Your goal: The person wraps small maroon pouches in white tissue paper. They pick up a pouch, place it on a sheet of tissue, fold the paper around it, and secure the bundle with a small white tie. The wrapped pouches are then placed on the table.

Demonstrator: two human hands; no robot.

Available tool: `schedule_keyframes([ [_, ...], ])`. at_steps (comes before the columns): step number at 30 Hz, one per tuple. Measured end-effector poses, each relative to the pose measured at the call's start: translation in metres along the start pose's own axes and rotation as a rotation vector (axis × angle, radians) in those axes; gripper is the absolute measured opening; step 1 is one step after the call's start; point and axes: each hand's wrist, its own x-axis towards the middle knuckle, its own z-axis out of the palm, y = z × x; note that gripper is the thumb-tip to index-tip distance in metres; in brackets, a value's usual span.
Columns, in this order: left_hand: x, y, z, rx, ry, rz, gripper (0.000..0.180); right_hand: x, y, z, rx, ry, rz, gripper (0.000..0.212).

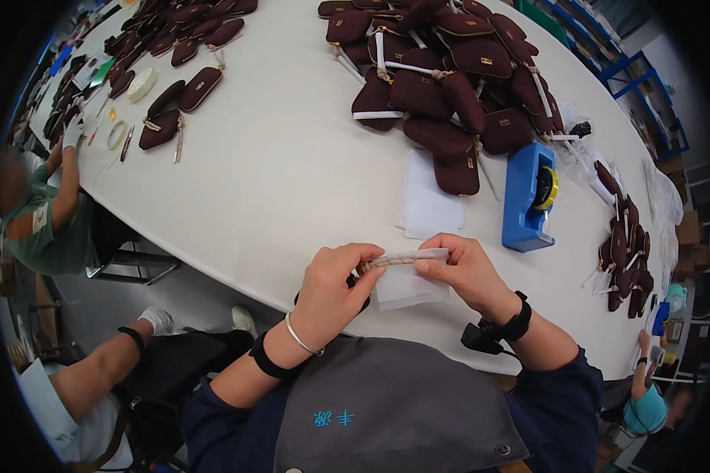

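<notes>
My left hand (pixel 333 285) pinches one end of a light braided cord (pixel 401 259) between thumb and fingers. At the cord's other end, my right hand (pixel 467 272) grips it together with a white paper sheet (pixel 410 289). The paper lies along the cord and hangs below it, just above the table's near edge. Something dark shows at the left fingers; its kind is mostly hidden. Beyond my hands lies a stack of white paper sheets (pixel 434 201), and a maroon zip pouch (pixel 457 173) rests over its far end.
A blue tape dispenser (pixel 524 197) stands right of the paper. Piled maroon pouches (pixel 481 59) cover the far middle of the white table (pixel 268 173), with another pouch heap (pixel 627 256) at right. Co-workers sit at left, one with a gloved hand (pixel 72 132).
</notes>
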Motion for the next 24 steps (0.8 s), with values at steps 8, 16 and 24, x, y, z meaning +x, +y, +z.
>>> schedule_keyframes([
  [8,0.0032,0.0021,-0.0037,0.032,-0.029,0.062,0.025,-0.0008,0.0014,0.0028,0.115,0.008,0.037,0.023],
  [16,0.0045,0.0048,-0.0039,0.063,-0.075,0.063,0.026,0.0001,0.0052,0.0016,0.158,0.056,0.076,0.02],
  [24,0.0072,0.0,-0.0071,0.054,-0.126,0.111,0.031,-0.0026,0.0003,0.0059,0.149,0.091,0.086,0.019],
])
